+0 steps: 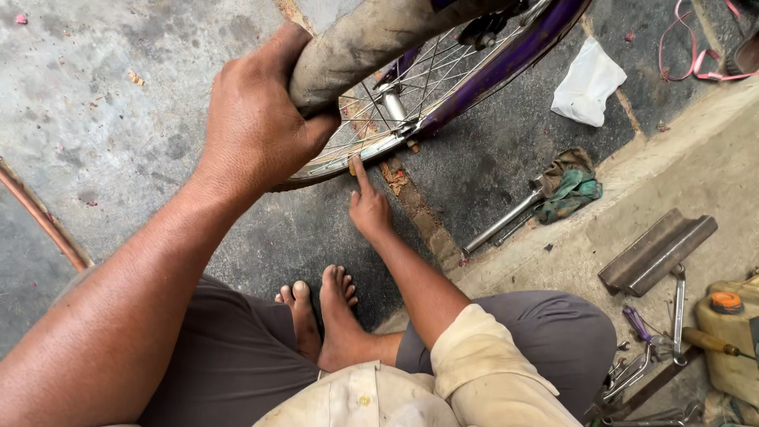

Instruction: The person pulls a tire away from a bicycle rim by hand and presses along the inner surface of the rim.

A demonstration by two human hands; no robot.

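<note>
A bicycle wheel with a silver rim (356, 154), spokes and a dusty tyre (371, 35) hangs over the stone floor, beside a purple frame part (506, 59). My left hand (257, 119) is wrapped around the tyre from the left. Lower down, my right hand (368, 205) points its forefinger up against the underside of the rim, the other fingers curled, holding nothing that I can see. My bare feet (324, 312) rest on the floor below the wheel.
A metal pipe (502, 223) and a green rag (569, 190) lie to the right, with a white cloth (587, 83) beyond. On the raised ledge: a metal channel piece (656, 251), spanners (677, 312), a screwdriver (711, 341), a yellowish can (731, 332).
</note>
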